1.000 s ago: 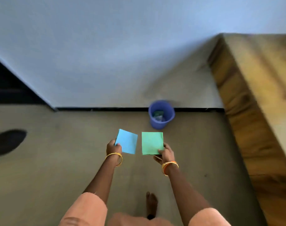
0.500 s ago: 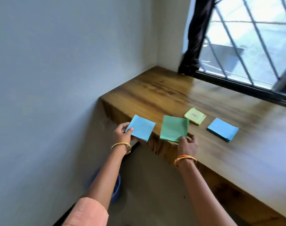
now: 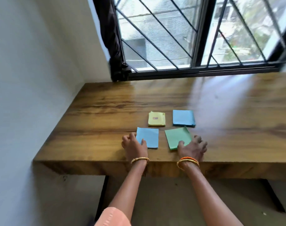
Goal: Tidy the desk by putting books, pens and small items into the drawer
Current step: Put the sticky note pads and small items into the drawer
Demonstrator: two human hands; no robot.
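Note:
Four small paper pads lie on the wooden desk [image 3: 106,108]. My left hand [image 3: 134,146] rests on the desk with its thumb on the lower left corner of a light blue pad [image 3: 148,138]. The thumb of my right hand [image 3: 192,148] presses the near edge of a green pad [image 3: 177,138], which lies flat. Behind these two sit a yellow pad [image 3: 156,119] with a small label and a thicker blue pad [image 3: 183,118], both untouched. No drawer is in view.
A barred window [image 3: 196,35] runs along the desk's far edge, with a dark curtain [image 3: 113,46] bunched at its left end. A pale wall [image 3: 33,79] bounds the desk on the left. The desk's front edge [image 3: 90,167] is just under my wrists.
The view swung from the floor and a blue bin up to the desk. Both hands carried the light blue and green pads over and set them down on the desk in front of the other two.

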